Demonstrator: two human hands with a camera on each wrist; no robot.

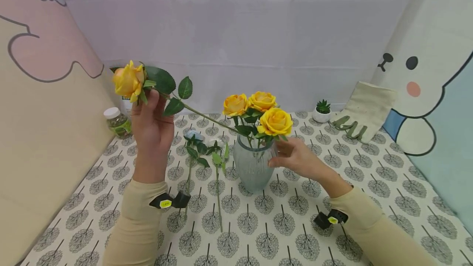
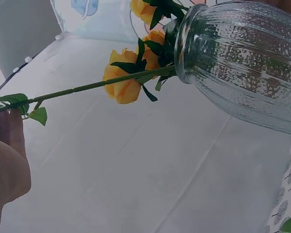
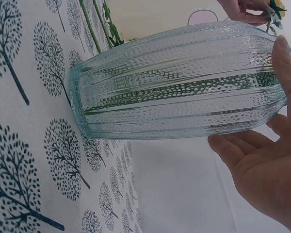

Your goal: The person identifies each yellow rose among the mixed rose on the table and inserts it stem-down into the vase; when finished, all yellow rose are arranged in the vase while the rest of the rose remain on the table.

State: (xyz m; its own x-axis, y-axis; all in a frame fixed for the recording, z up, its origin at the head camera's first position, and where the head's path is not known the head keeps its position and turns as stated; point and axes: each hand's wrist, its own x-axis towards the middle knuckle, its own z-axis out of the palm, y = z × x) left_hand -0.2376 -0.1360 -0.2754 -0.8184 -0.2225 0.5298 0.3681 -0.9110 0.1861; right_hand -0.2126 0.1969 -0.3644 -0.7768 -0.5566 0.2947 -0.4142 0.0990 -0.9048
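My left hand (image 1: 153,130) pinches a yellow rose (image 1: 129,80) by its stem just below the bloom, up at the left. From there the leafy stem (image 2: 82,89) slants down to the mouth of a ribbed glass vase (image 1: 254,171); how far its end reaches inside cannot be told. The vase stands upright and holds three yellow roses (image 1: 276,122), their stems partly visible through the glass (image 3: 174,82). My right hand (image 1: 301,159) grips the vase's upper right side, thumb in front and fingers behind.
Left of the vase lie a blue flower (image 1: 193,135) and a white flower (image 1: 216,143) with long stems. A lidded jar (image 1: 118,123) stands at the back left. A small potted succulent (image 1: 322,114) and a glove (image 1: 366,110) are at the back right, by the curtain.
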